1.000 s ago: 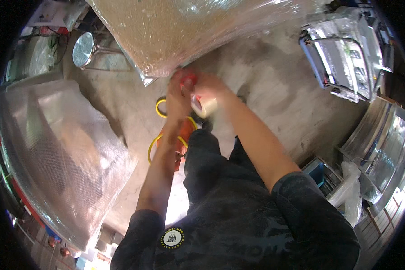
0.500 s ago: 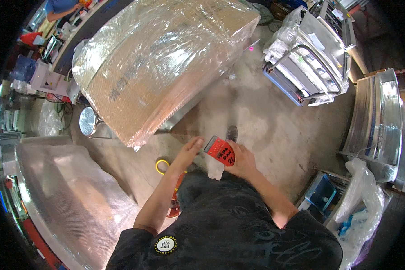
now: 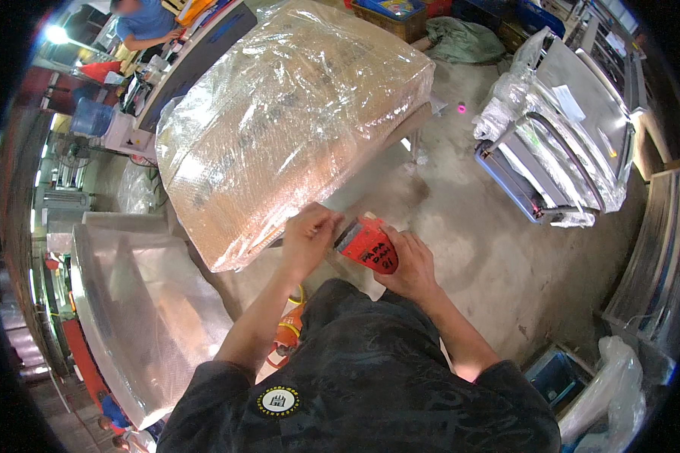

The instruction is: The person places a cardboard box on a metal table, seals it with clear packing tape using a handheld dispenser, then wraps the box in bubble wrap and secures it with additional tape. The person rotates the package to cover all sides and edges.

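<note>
My right hand [image 3: 412,264] grips a red tape dispenser [image 3: 369,248] with dark handwriting on its side and a metal edge pointing left. Just left of that edge, my left hand [image 3: 310,234] has its fingers pinched together; whatever lies between them is too small to make out. Beyond both hands lies a large carton [image 3: 295,121] wrapped in clear bubble film. My left fingers appear close to its near edge, but whether they touch it I cannot tell.
At the left lies a big roll of bubble wrap [image 3: 147,302]. A cart with film-wrapped panels [image 3: 551,151] stands at the right, near stacked sheets [image 3: 650,241]. A blue bin [image 3: 555,377] is at lower right. Another person [image 3: 145,24] sits at the far-left bench.
Both hands have risen slightly toward the carton, and my left fingers have closed into a pinch. A clear strip below the dispenser no longer shows. The view has shifted.
</note>
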